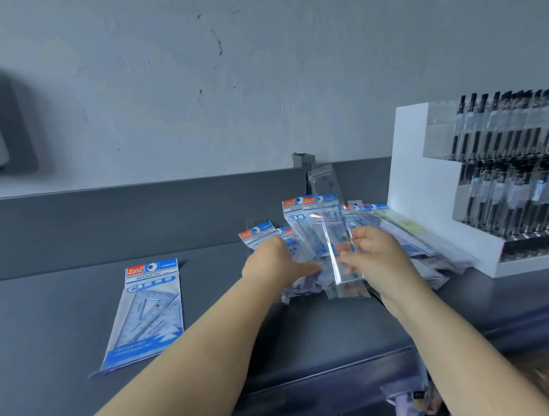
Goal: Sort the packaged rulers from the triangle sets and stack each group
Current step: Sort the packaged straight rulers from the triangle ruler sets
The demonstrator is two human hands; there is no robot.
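A mixed heap of packaged triangle sets (300,221) and clear-sleeved rulers lies on the dark shelf (61,309) at centre right. My right hand (377,258) pinches a clear packaged ruler (343,257) by its lower half and holds it tilted above the heap. My left hand (274,264) reaches into the heap's left side, thumb pointing right, fingers hidden under the packets. One triangle set (148,312) with a blue header lies flat by itself on the shelf to the left.
A white stepped display stand (423,188) full of black pens stands at the right, against the heap. A grey wall and a dark back ledge (142,209) run behind the shelf. The shelf's front edge is close below my arms.
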